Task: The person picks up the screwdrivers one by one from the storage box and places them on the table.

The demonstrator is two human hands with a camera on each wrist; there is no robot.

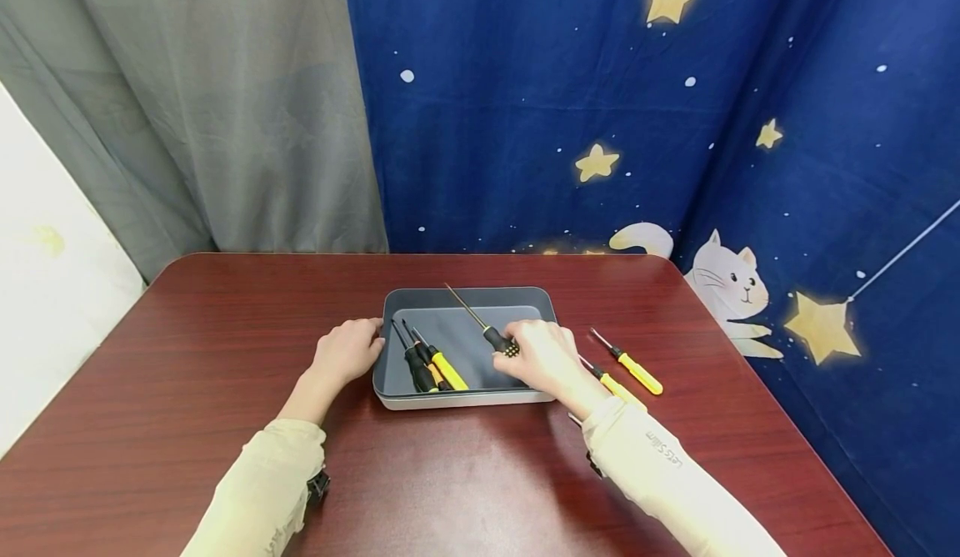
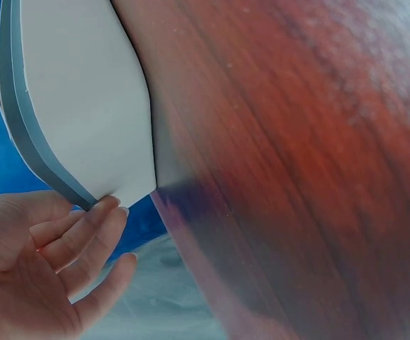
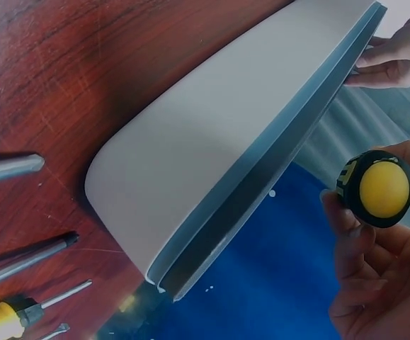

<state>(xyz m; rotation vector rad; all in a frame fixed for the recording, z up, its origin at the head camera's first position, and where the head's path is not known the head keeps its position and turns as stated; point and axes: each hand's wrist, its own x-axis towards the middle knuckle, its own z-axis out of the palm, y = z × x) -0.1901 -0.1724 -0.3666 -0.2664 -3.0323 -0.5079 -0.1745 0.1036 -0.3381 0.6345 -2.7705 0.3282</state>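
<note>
A grey tray-like box (image 1: 465, 401) sits on the table, with several screwdrivers lying in its left part, among them a black-handled screwdriver (image 1: 420, 371) and a yellow-handled screwdriver (image 1: 452, 373). At the box's left side, my left hand (image 1: 348, 350) pinches its rim between thumb and fingers; the left wrist view shows the fingertips on the pale outer wall (image 2: 84, 92). Over the box's right part, my right hand (image 1: 542, 355) grips a screwdriver (image 1: 495, 338) by its black handle, shaft pointing up and left. Its round yellow butt end (image 3: 384, 189) faces the right wrist camera.
Right of the box, a yellow-handled screwdriver (image 1: 642, 375) lies on the reddish-brown table (image 1: 247, 315). Another yellow-handled screwdriver (image 1: 621, 390) is partly behind my right forearm, and further metal shafts (image 3: 27, 262) show there. Grey and starry blue curtains (image 1: 525, 123) hang behind the table.
</note>
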